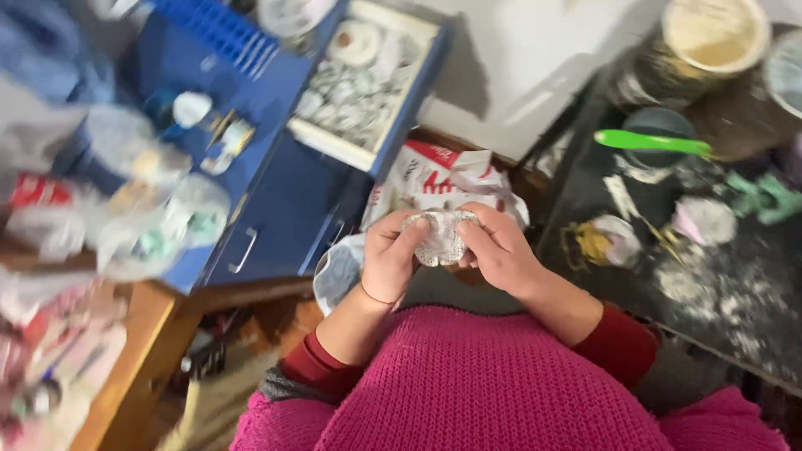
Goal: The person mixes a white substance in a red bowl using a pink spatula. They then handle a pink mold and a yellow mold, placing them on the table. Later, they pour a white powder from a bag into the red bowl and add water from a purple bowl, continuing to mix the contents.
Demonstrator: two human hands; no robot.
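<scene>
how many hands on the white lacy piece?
2: left hand grips the white lacy piece from its left side, right hand from its right. Fingers behind are hidden.

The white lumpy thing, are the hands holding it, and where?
Yes. Both hands hold the small white patterned piece: the left hand pinches its left edge, the right hand its right edge, thumbs on top.

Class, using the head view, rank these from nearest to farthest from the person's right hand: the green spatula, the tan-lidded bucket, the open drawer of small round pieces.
1. Green spatula, up and right of the right hand.
2. Open drawer, upper left.
3. Tan-lidded bucket, far upper right.
</scene>
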